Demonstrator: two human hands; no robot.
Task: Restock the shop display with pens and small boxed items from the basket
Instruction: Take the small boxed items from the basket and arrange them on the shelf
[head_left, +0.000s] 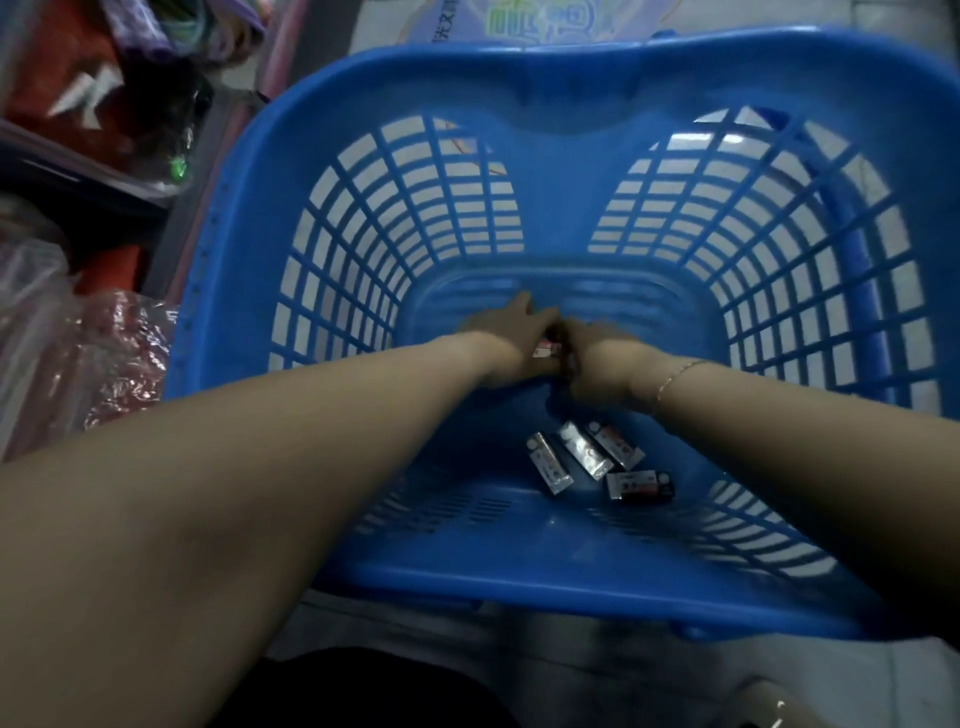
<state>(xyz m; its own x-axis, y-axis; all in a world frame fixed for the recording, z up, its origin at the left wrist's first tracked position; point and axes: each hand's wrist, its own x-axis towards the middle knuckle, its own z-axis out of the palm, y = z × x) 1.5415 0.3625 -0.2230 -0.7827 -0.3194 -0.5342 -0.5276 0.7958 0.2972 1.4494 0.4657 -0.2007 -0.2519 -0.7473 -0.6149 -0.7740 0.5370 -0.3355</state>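
Note:
A big blue plastic basket (519, 571) fills the view from above. Both my hands reach down to its floor and meet in the middle. My left hand (511, 340) and my right hand (597, 364) press together around a small boxed item (546, 349), of which only a white and red sliver shows between them. Which hand grips it is unclear through the blur. Several small boxed items (587, 457), white, black and red, lie loose on the basket floor just below my hands. No pens are visible.
Packaged goods in clear plastic wrap (67, 353) pile up left of the basket. Red and dark items (88, 83) fill shelves at upper left. A printed pale sheet (519, 21) lies beyond the basket's far rim. Pale floor shows beneath the lattice walls.

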